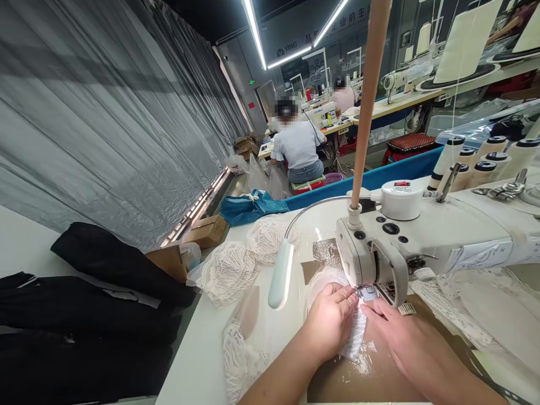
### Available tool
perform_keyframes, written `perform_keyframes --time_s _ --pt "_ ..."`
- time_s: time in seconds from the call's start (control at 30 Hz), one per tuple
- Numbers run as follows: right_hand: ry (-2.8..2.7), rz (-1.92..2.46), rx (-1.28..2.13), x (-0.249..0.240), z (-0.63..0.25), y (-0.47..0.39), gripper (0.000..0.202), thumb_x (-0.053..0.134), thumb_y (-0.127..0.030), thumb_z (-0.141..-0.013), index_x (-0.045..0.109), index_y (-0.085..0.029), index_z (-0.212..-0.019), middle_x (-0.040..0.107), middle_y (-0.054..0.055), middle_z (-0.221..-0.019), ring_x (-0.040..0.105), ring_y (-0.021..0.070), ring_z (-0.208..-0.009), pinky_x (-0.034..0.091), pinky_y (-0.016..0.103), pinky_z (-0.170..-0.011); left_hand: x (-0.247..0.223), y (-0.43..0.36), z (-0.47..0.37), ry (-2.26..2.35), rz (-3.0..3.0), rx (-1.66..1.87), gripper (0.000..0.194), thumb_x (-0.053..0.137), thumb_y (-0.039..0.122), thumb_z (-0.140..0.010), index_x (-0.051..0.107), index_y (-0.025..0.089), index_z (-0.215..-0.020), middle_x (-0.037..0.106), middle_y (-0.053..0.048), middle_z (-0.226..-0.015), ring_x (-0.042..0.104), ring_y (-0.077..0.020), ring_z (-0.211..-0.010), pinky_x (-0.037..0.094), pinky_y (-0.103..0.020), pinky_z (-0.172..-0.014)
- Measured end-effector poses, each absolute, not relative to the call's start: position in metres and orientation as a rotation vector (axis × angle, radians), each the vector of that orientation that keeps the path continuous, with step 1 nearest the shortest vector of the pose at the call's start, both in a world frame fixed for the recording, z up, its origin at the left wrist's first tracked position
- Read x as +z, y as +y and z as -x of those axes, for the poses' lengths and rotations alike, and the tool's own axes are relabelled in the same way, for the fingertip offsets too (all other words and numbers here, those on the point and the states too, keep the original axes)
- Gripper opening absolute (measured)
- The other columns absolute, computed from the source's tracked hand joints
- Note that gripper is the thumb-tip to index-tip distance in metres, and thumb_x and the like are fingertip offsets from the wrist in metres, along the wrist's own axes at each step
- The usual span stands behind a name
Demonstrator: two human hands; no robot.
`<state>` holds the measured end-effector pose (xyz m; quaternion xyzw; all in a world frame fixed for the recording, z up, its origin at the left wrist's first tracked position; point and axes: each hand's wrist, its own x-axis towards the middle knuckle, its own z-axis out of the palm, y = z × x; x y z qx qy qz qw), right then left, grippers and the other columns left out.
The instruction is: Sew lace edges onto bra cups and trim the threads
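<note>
White textured fabric (pixel 358 333) lies at the sewing machine (pixel 430 230); my left hand (pixel 331 316) rests on it, my right hand (pixel 399 332) at its edge, seemingly to keep it flat. Whether either pinches, I cannot tell.

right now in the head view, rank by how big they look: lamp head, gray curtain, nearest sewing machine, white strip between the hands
1. Gray curtain
2. Nearest sewing machine
3. Lamp head and white strip: too alike to rank, the strip being partly covered
</note>
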<state>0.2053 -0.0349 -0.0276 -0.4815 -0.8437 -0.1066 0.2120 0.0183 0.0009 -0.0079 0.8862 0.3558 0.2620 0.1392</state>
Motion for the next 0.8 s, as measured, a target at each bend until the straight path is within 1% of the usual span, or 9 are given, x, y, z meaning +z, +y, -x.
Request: perform_keyframes --time_s 0.1,0.23,0.3,0.43,0.5,0.57,0.67,0.73,0.8 --pt "-2.367 1.344 -0.197 -0.030 -0.207 -0.036 0.061 0.048 0.002 -0.056 0.072 -0.023 -0.105 0.072 0.007 -0.094 0.044 0.0114 -0.039 0.031 0.025 -0.036 -0.012 0.003 -0.018 1.087 -2.541 0.758 0.029 0.047 0.017 -0.091 0.065 0.014 -0.114 0.069 -0.013 -0.107 0.059 -0.0251 -0.101 0.054 -0.038 -0.085" --pt "-2.384 1.352 -0.096 -0.032 -0.210 -0.036 0.058 0.044 0.001 -0.064 0.070 -0.025 -0.109 0.069 0.005 -0.091 0.046 0.0111 -0.040 0.032 0.026 -0.037 -0.010 0.001 -0.018 1.206 -2.577 0.690 0.037 0.051 0.018 -0.088 0.062 0.015 -0.123 0.064 -0.014 -0.123 0.057 -0.0274 -0.104 0.052 -0.044 -0.089" --pt "-2.402 1.356 -0.077 -0.033 -0.211 -0.037 0.056 0.041 0.001 -0.069 0.068 -0.024 -0.111 0.069 0.004 -0.091 0.049 0.0119 -0.042 0.036 0.026 -0.039 -0.007 -0.002 -0.017 1.256 -2.602 0.630 0.038 0.049 0.020 -0.089 0.059 0.016 -0.125 0.061 -0.013 -0.128 0.055 -0.0285 -0.111 0.049 -0.047 -0.095" --pt "-2.436 1.323 -0.096 -0.038 -0.213 -0.038 0.052 0.036 0.000 -0.079 0.065 -0.018 -0.118 0.069 0.008 -0.099 0.066 0.0180 -0.066 0.053 0.031 -0.057 -0.004 -0.009 -0.014 1.377 -2.611 0.503 0.042 0.049 0.030 -0.091 0.055 0.017 -0.130 0.053 -0.013 -0.137 0.044 -0.0357 -0.127 0.039 -0.056 -0.105" --pt "-2.435 1.316 -0.105 -0.042 -0.214 -0.039 0.051 0.034 0.000 -0.081 0.064 -0.017 -0.119 0.069 0.009 -0.103 0.069 0.0192 -0.074 0.056 0.033 -0.065 -0.003 -0.014 -0.014 1.462 -2.583 0.454 0.046 0.051 0.036 -0.090 0.053 0.019 -0.133 0.049 -0.012 -0.142 0.038 -0.0406 -0.132 0.035 -0.061 -0.106" --pt "-2.421 1.291 -0.108 -0.049 -0.217 -0.038 0.052 0.034 0.002 -0.081 0.064 -0.017 -0.120 0.069 0.008 -0.106 0.070 0.0187 -0.076 0.057 0.034 -0.070 0.001 -0.022 -0.013 1.566 -2.532 0.414 0.049 0.052 0.039 -0.090 0.052 0.020 -0.135 0.047 -0.013 -0.144 0.034 -0.0440 -0.133 0.032 -0.065 -0.105" --pt "-2.386 1.152 -0.128 -0.063 -0.229 -0.032 0.047 0.038 -0.002 -0.084 0.065 -0.020 -0.119 0.070 0.008 -0.107 0.071 0.0207 -0.084 0.058 0.032 -0.070 0.015 -0.040 -0.004 1.651 -2.456 0.331 0.046 0.055 0.043 -0.088 0.056 0.019 -0.127 0.052 -0.015 -0.137 0.041 -0.0443 -0.126 0.037 -0.065 -0.101" --pt "-2.390 1.057 -0.108 -0.074 -0.237 -0.023 0.043 0.044 -0.007 -0.086 0.065 -0.026 -0.119 0.070 0.006 -0.108 0.070 0.0215 -0.091 0.058 0.029 -0.067 0.028 -0.054 0.012 1.639 -2.403 0.320 0.035 0.055 0.043 -0.087 0.063 0.019 -0.111 0.061 -0.013 -0.119 0.053 -0.0361 -0.112 0.046 -0.055 -0.095" --pt "-2.327 1.007 -0.012 -0.085 -0.243 -0.015 0.044 0.049 -0.011 -0.084 0.066 -0.035 -0.117 0.071 0.001 -0.101 0.071 0.0200 -0.086 0.058 0.029 -0.068 0.038 -0.068 0.039 1.715 -2.329 0.406 0.025 0.053 0.040 -0.089 0.063 0.019 -0.099 0.064 -0.009 -0.103 0.057 -0.0279 -0.098 0.050 -0.046 -0.090"
